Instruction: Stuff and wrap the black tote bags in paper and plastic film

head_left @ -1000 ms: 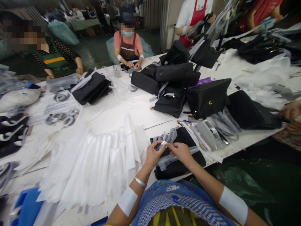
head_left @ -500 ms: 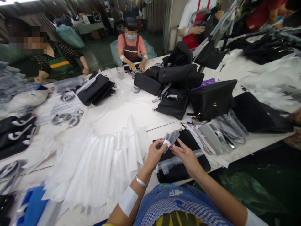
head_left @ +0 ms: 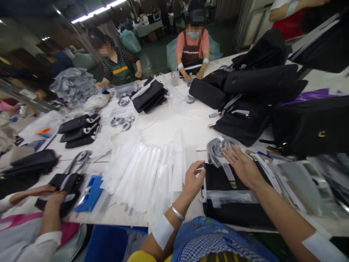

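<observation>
White sheets (head_left: 147, 171) fanned mid-table; black bags (head_left: 259, 83) piled far right (gold clasps); co-worker's hand (head_left: 56, 202) on pouch (head_left: 68, 182).

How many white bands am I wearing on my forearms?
2: one white band on the left forearm behind the silver bracelet, one on the right forearm near the picture's lower right corner.

The left hand (head_left: 193, 180) and the right hand (head_left: 241, 163) are bare, and a thin silver metal bangle (head_left: 177, 213) circles the left wrist. A broad white band of cloth (head_left: 163, 231) wraps the left forearm, and a matching white band (head_left: 317, 245) wraps the right forearm. The chest is covered by a blue apron with a blue-and-white checked panel (head_left: 215, 236), worn over a yellow garment (head_left: 135, 257).
</observation>
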Demonstrator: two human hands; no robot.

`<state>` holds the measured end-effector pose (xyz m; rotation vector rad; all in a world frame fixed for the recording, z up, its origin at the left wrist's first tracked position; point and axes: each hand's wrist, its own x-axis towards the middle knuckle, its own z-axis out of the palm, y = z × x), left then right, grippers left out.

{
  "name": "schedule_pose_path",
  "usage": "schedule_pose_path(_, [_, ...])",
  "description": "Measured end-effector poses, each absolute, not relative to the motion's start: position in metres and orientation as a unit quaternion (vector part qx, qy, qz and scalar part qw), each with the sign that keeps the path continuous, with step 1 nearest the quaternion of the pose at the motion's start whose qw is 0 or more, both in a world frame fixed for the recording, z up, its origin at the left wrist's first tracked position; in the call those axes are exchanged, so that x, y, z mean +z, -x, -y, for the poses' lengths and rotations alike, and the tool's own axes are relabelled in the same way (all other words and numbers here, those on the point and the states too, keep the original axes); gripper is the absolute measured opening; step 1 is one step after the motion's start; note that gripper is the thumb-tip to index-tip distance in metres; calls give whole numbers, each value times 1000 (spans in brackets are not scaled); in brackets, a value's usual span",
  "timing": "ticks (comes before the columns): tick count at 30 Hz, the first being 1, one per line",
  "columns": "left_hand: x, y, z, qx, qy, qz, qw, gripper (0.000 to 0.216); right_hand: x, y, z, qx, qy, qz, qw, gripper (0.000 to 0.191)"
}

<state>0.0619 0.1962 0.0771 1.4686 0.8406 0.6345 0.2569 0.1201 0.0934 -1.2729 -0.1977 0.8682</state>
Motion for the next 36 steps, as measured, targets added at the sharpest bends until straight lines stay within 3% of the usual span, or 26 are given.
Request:
schedule_pose_path(3, [48,-37,-202,199,-644,-404,618,30,82,-258,-126,388,645,129,646,45])
schedule_pose_path(8, [2,8,-182,-9,-707,-386,593,28,50,-214,-102,528,666,182,494,54])
schedule_pose_path(13, [-16,39,-189,-20,-750,-444,490,14,29,-185,-74,582,667,236,401,54])
schedule_pose_path(23, [-11,78,-300,48,-798,-509,318,44,26,-199,-57,525,728,280,341,45])
schedule_pose_path(32, [-5,54,-286,48,-845,-459,270,29,12,-174,-39,507,718,325,350,36])
schedule_pose_path(36, [-16,38,-272,0,-877,-383,292,9,10,-165,-38,502,709,357,344,35])
